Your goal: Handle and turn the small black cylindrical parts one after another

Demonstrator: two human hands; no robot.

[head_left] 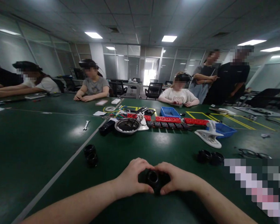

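The left hand (pixel 137 177) and right hand (pixel 176 177) curve around a black ring (pixel 153 176) at the near side of the green table (pixel 49 140). Their fingers and thumbs are bent close about it; I cannot tell if they squeeze it. Two black rings on the left (pixel 92 159) touch. Two more on the right (pixel 204 156) sit near some glasses (pixel 248 153).

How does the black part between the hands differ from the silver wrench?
Shape: the black part is round with an opening, while the silver wrench is long and slim. Colour: the black part is dark, the silver wrench shiny. State: the black part is framed by the left hand and right hand; the silver wrench lies apart from both.
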